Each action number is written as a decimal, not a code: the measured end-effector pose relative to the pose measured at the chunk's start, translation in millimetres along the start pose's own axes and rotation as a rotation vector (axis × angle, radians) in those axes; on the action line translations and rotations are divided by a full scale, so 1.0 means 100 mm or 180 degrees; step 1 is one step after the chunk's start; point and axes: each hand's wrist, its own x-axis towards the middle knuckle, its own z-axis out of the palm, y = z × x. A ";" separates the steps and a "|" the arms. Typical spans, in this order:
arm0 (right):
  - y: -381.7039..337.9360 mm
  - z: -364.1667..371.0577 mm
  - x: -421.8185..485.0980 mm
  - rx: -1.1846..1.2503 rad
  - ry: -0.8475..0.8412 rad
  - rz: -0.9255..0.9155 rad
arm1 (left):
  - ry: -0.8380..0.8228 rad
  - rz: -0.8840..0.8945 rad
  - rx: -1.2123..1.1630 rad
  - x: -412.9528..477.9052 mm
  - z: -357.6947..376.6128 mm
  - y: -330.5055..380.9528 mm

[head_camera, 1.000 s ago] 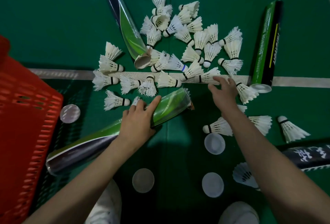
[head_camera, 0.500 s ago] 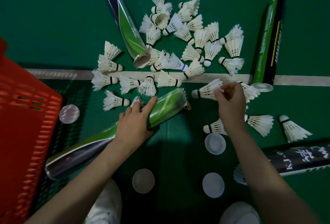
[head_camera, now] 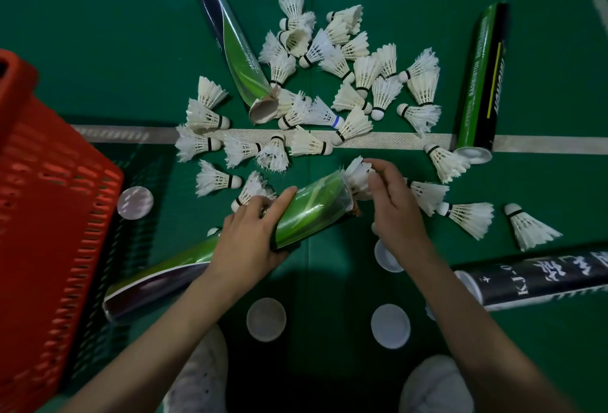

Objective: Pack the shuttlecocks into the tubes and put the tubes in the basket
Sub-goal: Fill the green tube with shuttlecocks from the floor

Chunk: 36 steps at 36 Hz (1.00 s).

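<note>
Change: the right hand has moved the white feather shuttlecock from beside the white floor line to the tube's mouth.
Tube: the long shiny green tube slants from near the red plastic basket up to the right, open end facing the right hand.
Left hand: fingers wrap round the tube's middle.
Right hand: fingertips pinch the shuttlecock's feathers at the mouth.
</note>
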 end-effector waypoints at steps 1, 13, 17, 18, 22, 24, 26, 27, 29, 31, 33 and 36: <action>-0.02 0.02 -0.04 0.0052 -0.0062 0.0020 | 0.0016 -0.0006 -0.0015 -0.01 0.00 0.00; -0.18 0.18 -0.13 0.0372 -0.1009 0.0376 | 0.0195 -0.0090 0.0133 -0.01 -0.08 0.04; -0.13 0.21 0.09 0.0412 -0.1004 0.0621 | 0.0134 -0.0202 0.0227 0.09 -0.07 -0.02; -0.10 0.23 0.15 0.0326 -0.1016 0.0681 | 0.0099 -0.0239 0.0236 0.11 -0.06 -0.04; 0.01 0.31 0.38 0.0172 -0.0625 0.0695 | -0.0030 -0.0454 0.0239 0.18 -0.06 -0.13; 0.05 0.34 0.53 -0.0114 -0.0437 0.0587 | -0.0081 -0.0605 0.0180 0.20 -0.07 -0.20; 0.09 0.38 0.69 -0.0527 -0.0542 0.0464 | -0.0106 -0.0727 0.0053 0.21 -0.08 -0.27; 0.13 0.41 0.77 -0.0706 -0.0648 0.0426 | -0.0116 -0.0769 -0.0031 0.22 -0.09 -0.30; 0.20 0.47 0.90 -0.1045 -0.0890 0.0352 | -0.0109 -0.0811 -0.0186 0.23 -0.10 -0.35; 0.23 0.53 1.01 -0.1325 -0.1104 0.0193 | -0.0097 -0.0828 -0.0270 0.24 -0.11 -0.36; 0.26 0.59 1.10 -0.1609 -0.1346 -0.0049 | -0.0106 -0.0837 -0.0314 0.26 -0.11 -0.37; 0.29 0.67 1.21 -0.2133 -0.1720 -0.0302 | -0.0145 -0.0898 -0.0390 0.29 -0.12 -0.37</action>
